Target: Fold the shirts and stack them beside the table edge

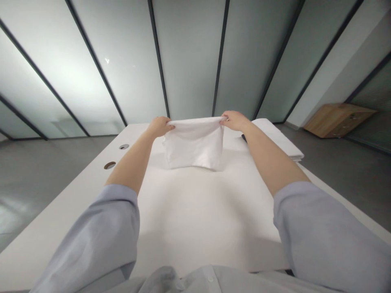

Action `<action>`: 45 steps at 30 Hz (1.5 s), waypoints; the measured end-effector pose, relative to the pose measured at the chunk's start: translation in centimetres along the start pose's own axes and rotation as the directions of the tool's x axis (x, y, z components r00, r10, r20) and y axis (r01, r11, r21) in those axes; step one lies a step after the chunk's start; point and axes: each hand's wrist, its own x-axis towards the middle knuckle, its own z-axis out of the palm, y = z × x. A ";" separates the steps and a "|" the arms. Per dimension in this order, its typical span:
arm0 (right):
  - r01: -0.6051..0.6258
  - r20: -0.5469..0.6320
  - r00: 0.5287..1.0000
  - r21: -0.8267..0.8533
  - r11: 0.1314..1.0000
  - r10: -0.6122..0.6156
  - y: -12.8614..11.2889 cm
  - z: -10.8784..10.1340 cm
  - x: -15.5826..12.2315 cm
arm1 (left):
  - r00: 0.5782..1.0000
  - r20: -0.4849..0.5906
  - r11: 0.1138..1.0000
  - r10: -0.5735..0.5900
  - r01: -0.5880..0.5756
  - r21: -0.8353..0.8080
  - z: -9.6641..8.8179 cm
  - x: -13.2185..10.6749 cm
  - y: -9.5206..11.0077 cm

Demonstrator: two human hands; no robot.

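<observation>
A white cloth [193, 144] hangs folded above the far middle of a white table [189, 211], its lower edge touching or just over the tabletop. My left hand [159, 126] is closed on the cloth's upper left corner. My right hand [234, 120] pinches the upper right corner. Both arms are stretched forward, with light blue sleeves pushed up to the elbows. The cloth's top edge is pulled taut between the two hands.
A stack of folded white cloth [279, 138] lies at the table's far right. Two round cable holes [110, 165] sit near the left edge. Frosted glass walls stand behind; a wooden cabinet [336, 119] is on the floor at right.
</observation>
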 end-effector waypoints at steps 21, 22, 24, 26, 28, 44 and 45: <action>0.114 0.131 0.982 0.178 0.977 -0.138 0.6 11.8 -13.9 | 0.969 0.239 0.998 -0.060 0.059 0.015 11.0 -13.2 1.6; 0.117 0.127 0.982 0.185 0.976 -0.141 0.7 11.8 -13.9 | 0.971 0.235 0.999 -0.052 0.053 0.003 11.0 -13.2 1.4; 0.121 0.111 0.983 0.202 0.972 -0.146 0.8 11.9 -13.9 | 0.975 0.221 0.999 -0.032 0.036 -0.015 11.0 -13.2 1.1; 0.114 0.089 0.987 0.228 0.967 -0.137 0.9 12.0 -14.0 | 0.979 0.201 0.999 -0.023 0.029 -0.023 11.1 -13.1 0.7; 0.113 0.066 0.989 0.250 0.962 -0.133 1.0 12.1 -14.1 | 0.984 0.178 0.999 -0.026 0.030 -0.017 11.2 -13.0 0.4; 0.164 0.025 0.985 0.142 0.976 -0.169 1.3 12.4 -13.9 | 0.930 0.053 0.881 -0.363 0.361 -0.305 11.9 -12.7 -1.0; 0.154 0.025 0.987 0.131 0.979 -0.159 1.3 12.3 -13.9 | 0.940 0.022 0.889 -0.340 0.329 -0.319 12.0 -12.7 -1.0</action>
